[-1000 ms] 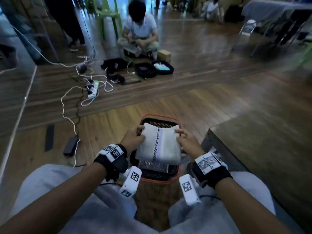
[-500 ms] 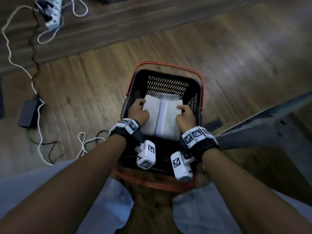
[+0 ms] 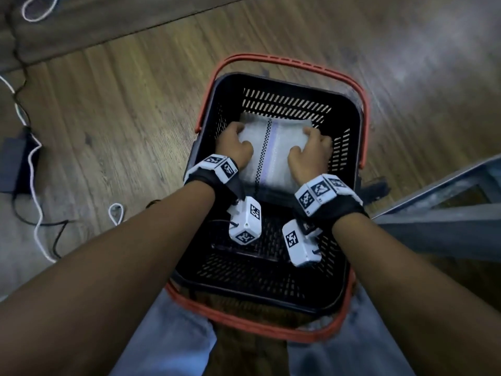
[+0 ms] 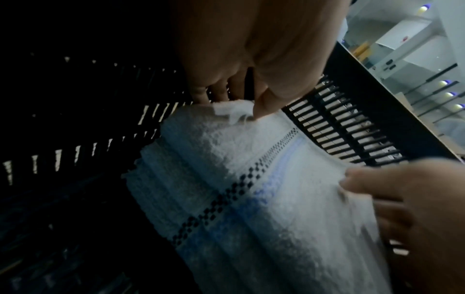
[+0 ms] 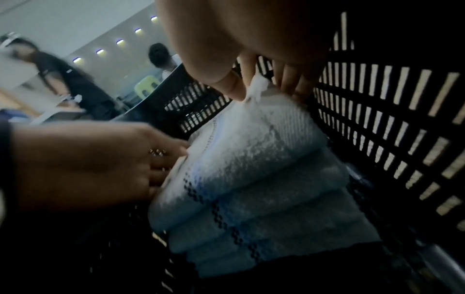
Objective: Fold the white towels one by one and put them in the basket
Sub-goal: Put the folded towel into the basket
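Observation:
A folded white towel (image 3: 273, 147) with a black checked stripe and a pale blue band lies on top of a stack of folded towels (image 5: 264, 228) inside the black basket (image 3: 271, 283) with red handles. My left hand (image 3: 235, 144) grips the towel's left edge, thumb on top, fingers tucked down the side. My right hand (image 3: 311, 150) grips the right edge the same way. In the left wrist view the left hand (image 4: 251, 99) pinches the white towel (image 4: 251, 179) at a corner. In the right wrist view the right hand (image 5: 254, 87) pinches a corner of the white towel (image 5: 264, 139) beside the slotted basket (image 5: 377, 119) wall.
The basket stands on a wooden floor (image 3: 122, 118) between my knees. White and black cables (image 3: 35, 169) and a power adapter (image 3: 13, 164) lie at the left. A grey table frame (image 3: 444, 207) juts in at the right. Two people (image 5: 65, 79) are in the background.
Both hands have carried the folded towel from above the basket's rim down into the basket onto the stack. My head has tilted downward, so the room beyond has left the view.

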Action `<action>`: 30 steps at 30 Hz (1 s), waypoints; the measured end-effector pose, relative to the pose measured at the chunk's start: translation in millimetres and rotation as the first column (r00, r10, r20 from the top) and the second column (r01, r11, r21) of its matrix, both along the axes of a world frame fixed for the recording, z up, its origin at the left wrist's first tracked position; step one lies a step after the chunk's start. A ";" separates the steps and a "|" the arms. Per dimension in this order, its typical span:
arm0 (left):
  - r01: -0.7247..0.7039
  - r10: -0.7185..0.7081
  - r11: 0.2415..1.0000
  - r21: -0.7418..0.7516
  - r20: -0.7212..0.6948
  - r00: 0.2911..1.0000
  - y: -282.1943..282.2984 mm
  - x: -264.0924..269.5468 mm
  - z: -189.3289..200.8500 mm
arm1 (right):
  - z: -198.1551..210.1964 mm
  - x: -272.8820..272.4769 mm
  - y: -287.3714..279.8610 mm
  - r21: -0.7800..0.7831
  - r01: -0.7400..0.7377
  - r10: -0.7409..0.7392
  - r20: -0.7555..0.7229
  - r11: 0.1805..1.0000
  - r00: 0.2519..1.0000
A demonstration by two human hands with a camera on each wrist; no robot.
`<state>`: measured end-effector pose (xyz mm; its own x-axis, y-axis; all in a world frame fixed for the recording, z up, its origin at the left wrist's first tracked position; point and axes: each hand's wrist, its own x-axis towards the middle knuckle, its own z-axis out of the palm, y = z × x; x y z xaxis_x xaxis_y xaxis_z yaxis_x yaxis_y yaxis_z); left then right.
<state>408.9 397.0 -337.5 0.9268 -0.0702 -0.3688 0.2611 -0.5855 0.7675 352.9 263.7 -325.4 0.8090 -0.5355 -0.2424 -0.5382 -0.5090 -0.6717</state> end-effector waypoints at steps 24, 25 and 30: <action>0.600 -0.644 0.381 0.703 -0.264 0.718 -7.8 -12.6 11.0 | 5.3 -0.8 -2.3 -0.162 -0.531 0.443 -0.382 0.832 0.811; 0.638 -0.653 0.359 0.681 -0.306 0.693 -5.7 -14.1 28.7 | 22.2 -1.9 -4.8 -0.109 -0.569 0.481 -0.419 0.815 0.770; 0.619 -0.641 0.467 0.631 -0.240 0.729 8.7 -24.4 145.4 | 148.5 -24.2 -23.7 -0.077 -0.747 0.613 -0.519 0.660 0.596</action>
